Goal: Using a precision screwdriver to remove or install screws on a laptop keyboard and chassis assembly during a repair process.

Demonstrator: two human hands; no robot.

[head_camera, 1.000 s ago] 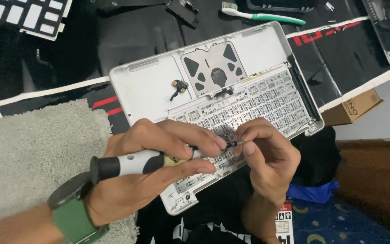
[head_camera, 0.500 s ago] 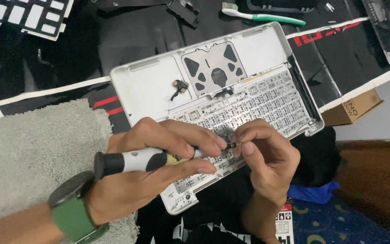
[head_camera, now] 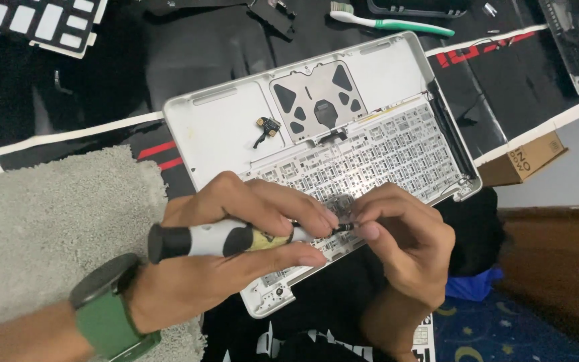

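A white laptop top case (head_camera: 222, 131) lies upside down, showing the back of its keyboard (head_camera: 383, 157) and the trackpad underside (head_camera: 316, 100). My left hand (head_camera: 229, 268), with a green-strapped watch (head_camera: 105, 308) on the wrist, grips a screwdriver (head_camera: 202, 239) with a black and white handle, held level over the keyboard's near edge. My right hand (head_camera: 403, 245) pinches the screwdriver's tip end between thumb and fingers, just above the keyboard. A small black connector part (head_camera: 267, 127) sits loose on the case left of the trackpad.
A grey shaggy mat (head_camera: 41, 228) lies at the left. A green and white toothbrush (head_camera: 397, 23) rests on the dark mat beyond the case. A keyboard backing sheet (head_camera: 28, 23) is top left, a cardboard box (head_camera: 527, 159) right, another laptop part (head_camera: 577, 40) top right.
Both hands stay on the screwdriver over the keyboard's near edge; the screwdriver handle has shifted slightly to the right. The case has not moved.
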